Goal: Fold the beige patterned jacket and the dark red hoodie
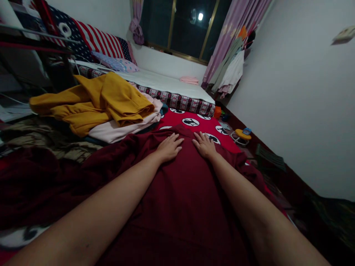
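A dark maroon long-sleeved top (188,192) lies spread out in front of me, its far end near the middle of the view. My left hand (169,147) rests flat on its upper left part, fingers apart. On the upper right part lies my right hand (204,145), also flat with fingers spread. One sleeve stretches out to the left in loose folds. Beneath the top is a red bed sheet (177,119) with white ovals and black figures. Left of my hands sits a pile with mustard yellow clothing (107,98) over a pale pink garment (119,130).
A camouflage cloth (50,136) lies at left. Behind stands a second bed (166,79) with a patterned side, a pillow (116,62) and a folded pink cloth (189,79). Right of the sheet are a yellow stool (243,134) and a dark green folding stool (270,158). Clothes (233,72) hang by the window.
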Available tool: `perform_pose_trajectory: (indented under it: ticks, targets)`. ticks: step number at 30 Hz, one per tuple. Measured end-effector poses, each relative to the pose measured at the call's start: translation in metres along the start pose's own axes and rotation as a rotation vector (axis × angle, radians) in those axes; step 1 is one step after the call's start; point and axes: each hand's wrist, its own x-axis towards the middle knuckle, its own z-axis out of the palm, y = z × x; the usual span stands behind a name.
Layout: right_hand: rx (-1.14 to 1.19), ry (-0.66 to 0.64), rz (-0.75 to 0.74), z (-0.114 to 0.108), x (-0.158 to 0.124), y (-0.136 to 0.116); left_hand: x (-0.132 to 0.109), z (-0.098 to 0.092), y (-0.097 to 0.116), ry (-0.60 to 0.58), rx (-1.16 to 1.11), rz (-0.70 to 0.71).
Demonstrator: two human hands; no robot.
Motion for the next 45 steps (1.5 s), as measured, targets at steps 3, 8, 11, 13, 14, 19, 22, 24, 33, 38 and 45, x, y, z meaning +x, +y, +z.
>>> perform_pose_trajectory:
  ticks: [3,8,11,13,14,19,22,24,33,38,45]
  targets:
    - [-0.026,0.042,0.184,-0.002,0.008,0.005,0.0,0.0,0.003,-0.043,0.068,-0.002]
    - [0.04,-0.015,0.351,-0.003,-0.028,-0.034,-0.002,-0.002,0.012,-0.065,0.162,-0.03]
    - [0.063,-0.061,0.171,-0.004,-0.073,-0.051,-0.004,-0.005,0.017,-0.1,0.206,-0.025]
    - [0.034,-0.063,0.047,-0.005,-0.102,-0.048,-0.008,-0.006,0.019,-0.122,0.208,-0.023]
    - [0.022,-0.061,0.025,-0.006,-0.115,-0.043,-0.012,-0.007,0.02,-0.132,0.199,-0.024]
    - [0.022,-0.047,0.138,-0.012,-0.143,-0.014,-0.046,-0.01,0.022,-0.137,0.156,-0.005]
    - [0.043,-0.023,0.157,-0.012,-0.142,-0.011,-0.068,-0.012,0.024,-0.09,0.138,-0.003]
    - [0.065,-0.008,0.155,-0.011,-0.142,-0.012,-0.078,-0.013,0.026,-0.069,0.115,-0.011]
    - [0.147,0.062,0.108,-0.007,-0.142,-0.006,-0.08,-0.016,0.032,-0.061,0.134,-0.023]
    - [0.153,0.069,0.099,-0.004,-0.141,-0.004,-0.083,-0.018,0.03,-0.099,0.188,-0.004]
    - [0.177,0.069,0.043,0.0,-0.153,-0.004,-0.091,-0.013,0.022,-0.064,0.143,0.057]
